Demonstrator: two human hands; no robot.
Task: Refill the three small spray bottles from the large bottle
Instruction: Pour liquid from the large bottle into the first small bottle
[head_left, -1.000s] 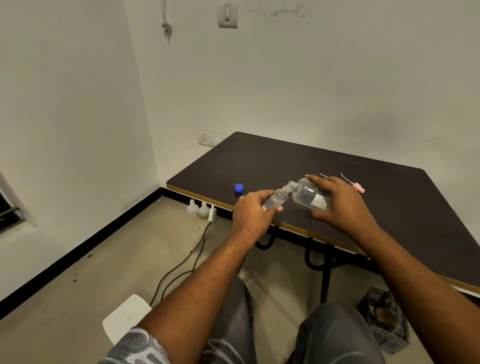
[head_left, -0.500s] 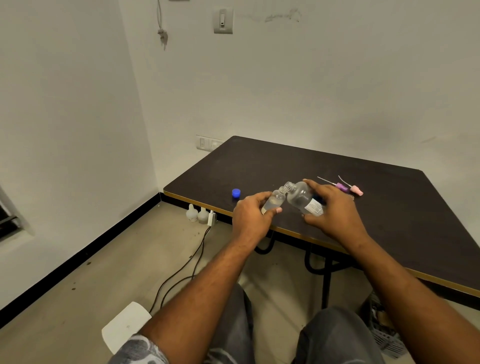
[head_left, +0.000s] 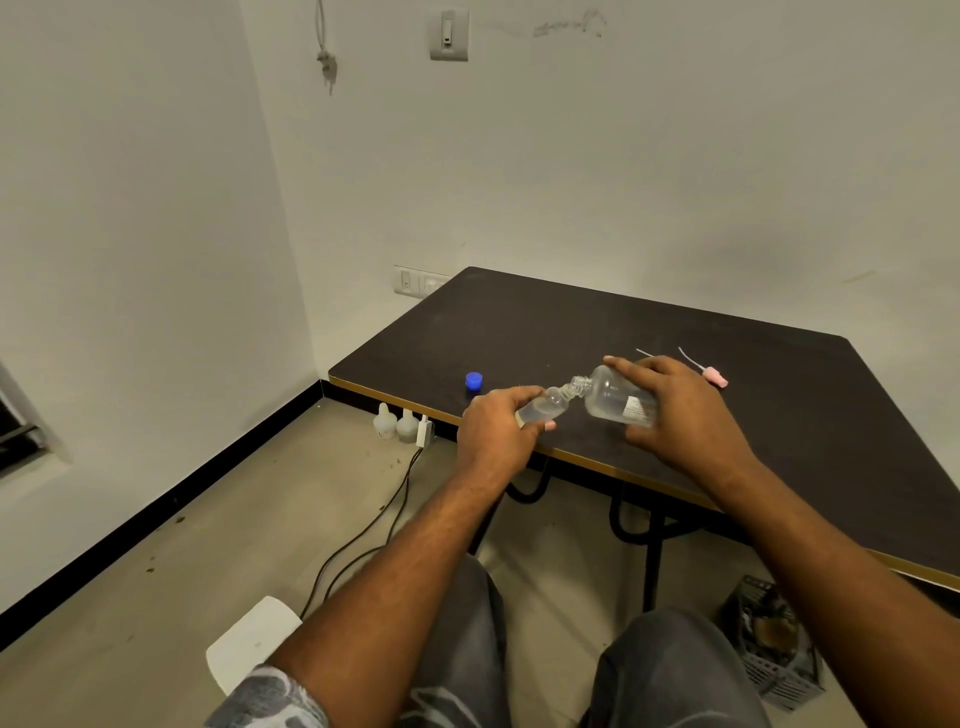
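Note:
My right hand grips the large clear bottle, tipped on its side with its open neck pointing left. My left hand holds a small clear spray bottle, tilted, its mouth touching the large bottle's neck. Both are held just above the dark table near its front edge. A blue cap lies on the table to the left of my hands. Two pink spray heads with thin tubes lie behind my right hand, partly hidden by it.
Two white bottles and a plug sit on the floor under the table's left corner, with cables trailing toward me. A grey crate stands on the floor at the right. A white stool corner is beside my left knee.
The view shifted slightly. Both hands keep the bottles mouth to neck; the large bottle's neck has lifted a little, and the pair sits a bit further over the table.

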